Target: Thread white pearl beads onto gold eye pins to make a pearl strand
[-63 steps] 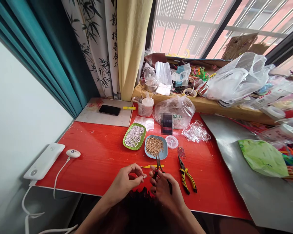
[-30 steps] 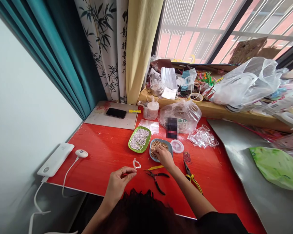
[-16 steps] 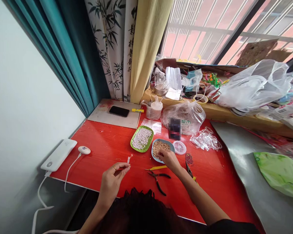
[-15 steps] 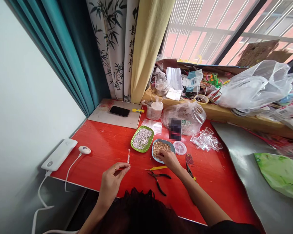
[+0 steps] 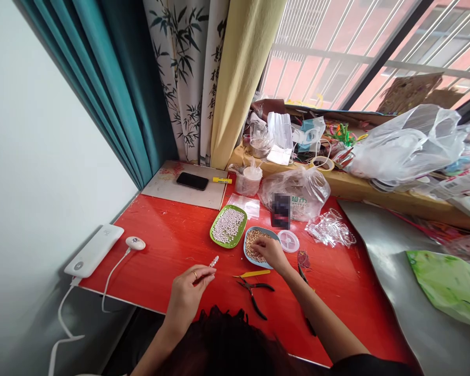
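My left hand (image 5: 188,290) is closed in a pinch on a short strand of white beads (image 5: 214,262), which points up and right from the fingertips. A gold ring is on one of its fingers. Over the blue tray (image 5: 263,265) my right hand (image 5: 272,251) reaches down, its fingers bent together among the gold beads (image 5: 254,237); anything between the fingertips is too small to make out. Beside it lies a green tray (image 5: 212,240) of white beads (image 5: 227,225). Yellow tweezers (image 5: 254,273) and black-handled pliers (image 5: 253,295) rest in front of the blue tray.
A second pair of pliers (image 5: 303,274) lies partly beneath my right forearm. Farther back are a clear round lid (image 5: 289,241), a plastic bag (image 5: 309,183), clear packets (image 5: 331,228) and a phone (image 5: 192,180). On the left sit a white power strip (image 5: 96,250) and a corded white device (image 5: 135,243).
My left hand has moved a little right, and the bead strand has swung from nearly upright to slanting right. My right hand stays at the gold beads.
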